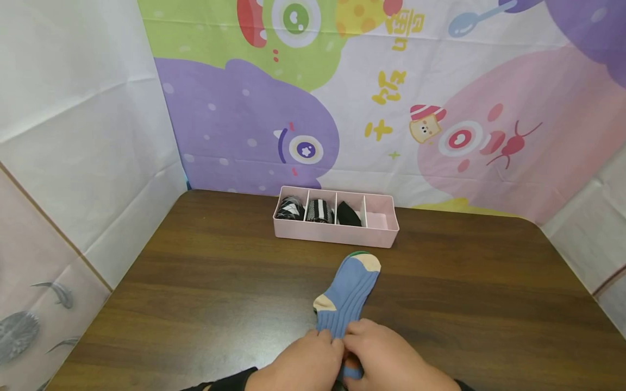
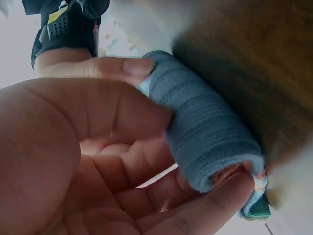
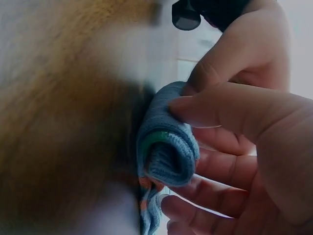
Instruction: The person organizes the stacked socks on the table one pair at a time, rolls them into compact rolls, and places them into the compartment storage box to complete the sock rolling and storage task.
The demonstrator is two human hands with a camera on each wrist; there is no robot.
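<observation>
A blue ribbed sock (image 1: 348, 290) with cream heel and toe lies on the table, its toe pointing away from me. A green edge shows from beneath the toe, perhaps a second sock. The near end is rolled up, and this blue roll (image 2: 205, 122) shows a reddish-brown patch inside. My left hand (image 1: 307, 361) grips the roll's left side, thumb and fingers around it. From the right, my right hand (image 1: 391, 358) pinches the same roll (image 3: 164, 110) between thumb and fingers. In the head view the hands cover most of the roll.
A pink divided box (image 1: 332, 234) stands at the table's back edge. Three of its compartments hold a black-and-white patterned bundle (image 1: 290, 209), a striped bundle (image 1: 320, 212) and a black bundle (image 1: 348, 215); the rightmost shows bare bottom. A cartoon-print cloth (image 1: 371, 157) hangs behind.
</observation>
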